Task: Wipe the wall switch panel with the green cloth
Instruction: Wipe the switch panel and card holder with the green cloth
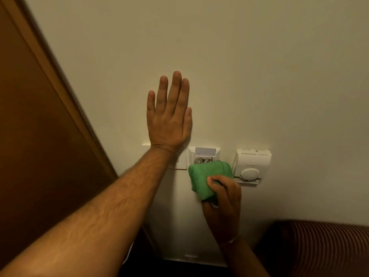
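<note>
My left hand lies flat on the cream wall, fingers up and slightly apart, holding nothing. Its wrist and forearm cover most of a white wall switch panel, of which only the right strip and a top-left corner show. My right hand grips a bunched green cloth from below. The cloth presses against the lower part of a white key-card holder with a card in its slot, just right of the switch panel.
A white thermostat box with a round dial hangs on the wall right of the cloth. A brown wooden door and its frame fill the left side. A striped dark-red cushion sits at the lower right.
</note>
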Demonstrator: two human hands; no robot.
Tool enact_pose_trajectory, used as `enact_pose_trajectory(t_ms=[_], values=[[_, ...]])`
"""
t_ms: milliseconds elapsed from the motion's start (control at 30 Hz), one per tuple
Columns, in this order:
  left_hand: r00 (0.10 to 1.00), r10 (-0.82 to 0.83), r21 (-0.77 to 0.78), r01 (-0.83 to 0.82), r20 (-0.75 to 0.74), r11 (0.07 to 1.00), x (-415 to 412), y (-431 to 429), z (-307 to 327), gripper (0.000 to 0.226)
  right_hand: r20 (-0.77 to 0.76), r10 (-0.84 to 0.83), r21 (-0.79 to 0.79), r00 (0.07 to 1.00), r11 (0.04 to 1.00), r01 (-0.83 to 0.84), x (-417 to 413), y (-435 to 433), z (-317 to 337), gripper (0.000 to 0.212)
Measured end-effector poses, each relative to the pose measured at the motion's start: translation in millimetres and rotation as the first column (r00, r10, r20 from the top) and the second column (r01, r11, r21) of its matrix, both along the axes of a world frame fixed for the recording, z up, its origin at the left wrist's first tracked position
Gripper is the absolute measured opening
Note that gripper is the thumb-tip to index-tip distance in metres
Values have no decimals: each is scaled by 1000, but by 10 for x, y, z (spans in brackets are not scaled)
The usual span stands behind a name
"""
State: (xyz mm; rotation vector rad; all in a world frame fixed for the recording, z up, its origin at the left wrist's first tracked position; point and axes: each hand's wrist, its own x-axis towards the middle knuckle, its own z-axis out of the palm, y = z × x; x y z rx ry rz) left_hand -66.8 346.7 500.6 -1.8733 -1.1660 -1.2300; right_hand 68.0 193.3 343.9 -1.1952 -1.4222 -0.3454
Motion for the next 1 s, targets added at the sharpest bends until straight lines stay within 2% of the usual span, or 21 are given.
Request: enact_pose_trajectory(t_ms=[67, 167, 333, 467, 567, 700, 767, 867, 1000], values=[[1000, 2, 26, -1, -21, 1000, 7, 76, -46, 71, 14, -23, 21, 1000, 1000, 23, 4, 111, -53, 49], [999, -13, 55, 16, -48, 998, 3, 124, -90, 69, 50, -65, 12, 997, 998, 65, -5, 216, -179, 42], [998, -54, 125, 59, -41, 990, -1, 200, -130, 70, 44, -118, 23, 992, 993, 117, -51, 277, -316, 43], [997, -67, 164, 71, -30, 984, -2, 248, -118, 70, -16, -98, 61, 995, 993, 99, -190, 356, -283, 27], [998, -60, 150, 61, -13, 987, 12, 237, -127, 69, 10, -45, 29, 999, 999, 45, -401, 422, -233, 14], [1000, -27, 128, 27, -1, 991, 17, 207, -120, 66, 80, -3, -31, 997, 1000, 5, -483, 466, -208, 25], [1000, -10, 123, 10, 5, 992, 18, 189, -119, 60, 37, -18, -11, 999, 1000, 18, -375, 402, -220, 30], [1000, 9, 122, -10, 9, 993, 29, 168, -106, 58, -54, -125, 8, 991, 992, 125, -89, 267, -235, 31], [1000, 20, 125, -22, 12, 992, 24, 167, -115, 58, -89, -177, -22, 980, 984, 176, -41, 257, -188, 31]])
